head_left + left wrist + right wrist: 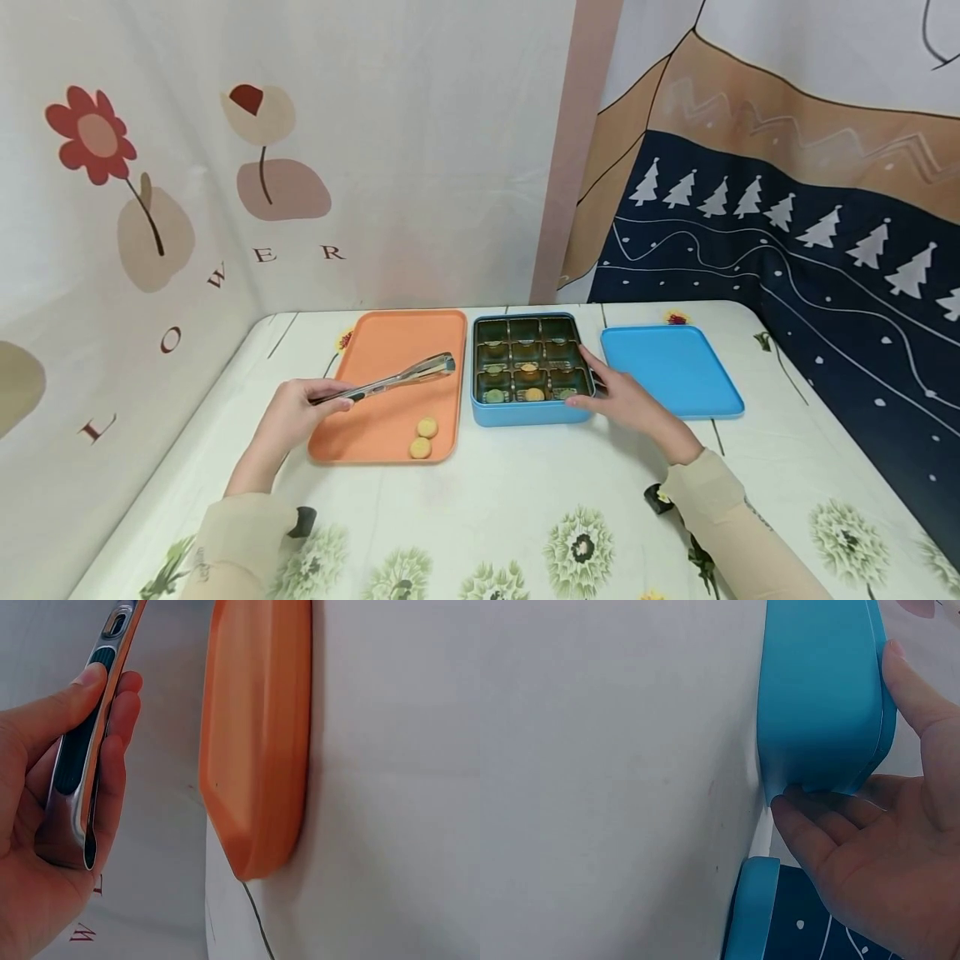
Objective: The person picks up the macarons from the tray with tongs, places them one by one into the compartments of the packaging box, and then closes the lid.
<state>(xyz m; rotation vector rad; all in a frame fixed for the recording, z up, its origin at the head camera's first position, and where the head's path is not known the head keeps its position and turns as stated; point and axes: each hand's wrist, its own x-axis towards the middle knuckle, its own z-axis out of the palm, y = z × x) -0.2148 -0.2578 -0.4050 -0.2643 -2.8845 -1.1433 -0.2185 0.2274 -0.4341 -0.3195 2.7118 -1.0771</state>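
Observation:
My left hand [300,408] holds metal food tongs [405,377] by their dark-gripped handle, above the orange tray [382,342]. In the left wrist view the thumb presses the dark grip and the fingers wrap behind it. Two round yellow cookies [423,437] lie at the tray's near right corner. Beside the tray stands a blue box [525,414] with a divided insert; green and yellow cookies [534,394] sit in its nearer compartments. My right hand [626,404] grips the box's near right corner, thumb at the rim and fingers against the side.
A flat blue lid [671,367] lies on the table to the right of the box. The table wears a white flowered cloth [517,492]. Printed curtains [420,167] hang behind and along both sides.

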